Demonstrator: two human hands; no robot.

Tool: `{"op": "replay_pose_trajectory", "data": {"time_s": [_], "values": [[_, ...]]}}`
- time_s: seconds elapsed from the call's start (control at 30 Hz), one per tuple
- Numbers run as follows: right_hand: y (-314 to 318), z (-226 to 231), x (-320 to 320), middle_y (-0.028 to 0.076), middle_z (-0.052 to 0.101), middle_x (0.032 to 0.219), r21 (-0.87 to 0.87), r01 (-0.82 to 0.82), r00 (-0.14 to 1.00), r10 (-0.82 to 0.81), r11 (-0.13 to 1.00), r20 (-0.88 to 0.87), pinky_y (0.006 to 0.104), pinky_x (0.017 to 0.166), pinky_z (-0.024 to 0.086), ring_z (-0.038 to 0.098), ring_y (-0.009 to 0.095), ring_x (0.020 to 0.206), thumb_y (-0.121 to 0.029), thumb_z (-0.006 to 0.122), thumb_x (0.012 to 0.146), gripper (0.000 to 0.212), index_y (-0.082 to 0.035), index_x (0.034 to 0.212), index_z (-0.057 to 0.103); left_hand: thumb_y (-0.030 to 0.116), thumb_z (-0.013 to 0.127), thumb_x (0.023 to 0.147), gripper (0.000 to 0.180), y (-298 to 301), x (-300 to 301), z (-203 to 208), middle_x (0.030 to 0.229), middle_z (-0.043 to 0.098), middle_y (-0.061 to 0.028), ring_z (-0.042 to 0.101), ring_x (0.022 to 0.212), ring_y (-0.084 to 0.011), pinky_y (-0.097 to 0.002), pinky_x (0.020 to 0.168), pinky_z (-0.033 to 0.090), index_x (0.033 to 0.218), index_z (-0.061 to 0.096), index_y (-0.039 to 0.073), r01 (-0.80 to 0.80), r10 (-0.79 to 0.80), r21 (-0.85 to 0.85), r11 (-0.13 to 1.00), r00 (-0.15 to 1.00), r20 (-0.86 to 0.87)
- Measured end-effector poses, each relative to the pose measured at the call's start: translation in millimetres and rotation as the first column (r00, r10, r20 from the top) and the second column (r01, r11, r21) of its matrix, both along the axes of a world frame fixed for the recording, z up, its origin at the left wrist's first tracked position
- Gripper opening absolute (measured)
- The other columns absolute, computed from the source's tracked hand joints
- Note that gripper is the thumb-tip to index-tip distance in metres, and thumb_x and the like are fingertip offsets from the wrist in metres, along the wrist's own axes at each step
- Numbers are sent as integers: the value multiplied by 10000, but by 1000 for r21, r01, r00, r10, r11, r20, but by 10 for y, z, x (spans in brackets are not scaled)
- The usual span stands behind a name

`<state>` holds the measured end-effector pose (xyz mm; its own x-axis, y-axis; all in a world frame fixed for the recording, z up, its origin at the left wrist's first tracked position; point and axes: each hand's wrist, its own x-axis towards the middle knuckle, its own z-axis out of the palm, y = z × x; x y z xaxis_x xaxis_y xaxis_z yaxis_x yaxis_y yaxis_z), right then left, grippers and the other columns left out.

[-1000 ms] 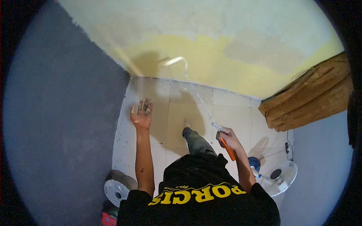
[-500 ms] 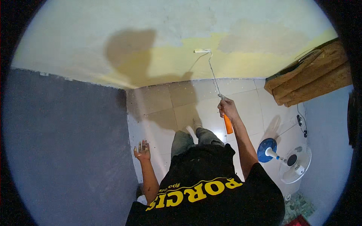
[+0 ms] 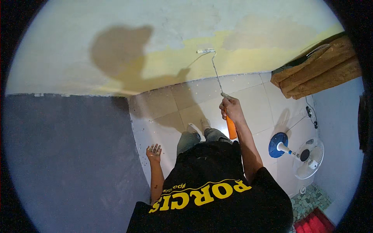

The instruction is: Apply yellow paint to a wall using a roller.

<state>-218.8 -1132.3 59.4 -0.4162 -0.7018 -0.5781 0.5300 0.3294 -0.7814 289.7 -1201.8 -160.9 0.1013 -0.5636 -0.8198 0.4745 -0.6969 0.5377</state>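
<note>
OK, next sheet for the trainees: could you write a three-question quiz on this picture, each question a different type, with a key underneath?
1. Multiple choice: Which surface shows directly behind the roller head?
A) the dark grey wall
B) the yellow area of the wall
C) the brown cloth

2. True or false: The left hand grips the roller handle.

3. Fill in the colour: The base of the fan is ____.

Key
1. B
2. False: the right hand grips it; the left hand is open and empty.
3. Blue
</note>
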Motion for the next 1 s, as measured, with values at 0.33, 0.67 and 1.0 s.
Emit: {"op": "replay_pose_trajectory", "data": {"time_s": [0.33,0.67,1.0], "values": [[-196,-281,-13,9,482,590,7,67,996,-67,998,-56,274,360,397,466,105,389,-115,483,957,419,54,1340,487,484,511,945,640,-175,-108,87,1366,550,-170,560,1221,-370,-509,1019,401,1412,431,54,132,-133,81,988,991,-4],[-690,-1363,-152,25,528,603,200,113,992,-98,973,-81,290,356,409,484,111,407,-152,535,935,177,7,972,603,475,491,956,576,-331,-145,155,1326,584,-154,614,1135,-367,-497,988,436,1358,478,63,160,-171,97,982,977,124],[-218,-134,-227,17,483,616,-30,38,999,-36,999,41,267,351,382,445,99,399,-89,452,942,477,36,1402,454,499,478,961,564,-324,-109,193,1314,589,-139,579,1174,-337,-495,989,426,1335,496,77,179,-193,93,979,968,163]]}}
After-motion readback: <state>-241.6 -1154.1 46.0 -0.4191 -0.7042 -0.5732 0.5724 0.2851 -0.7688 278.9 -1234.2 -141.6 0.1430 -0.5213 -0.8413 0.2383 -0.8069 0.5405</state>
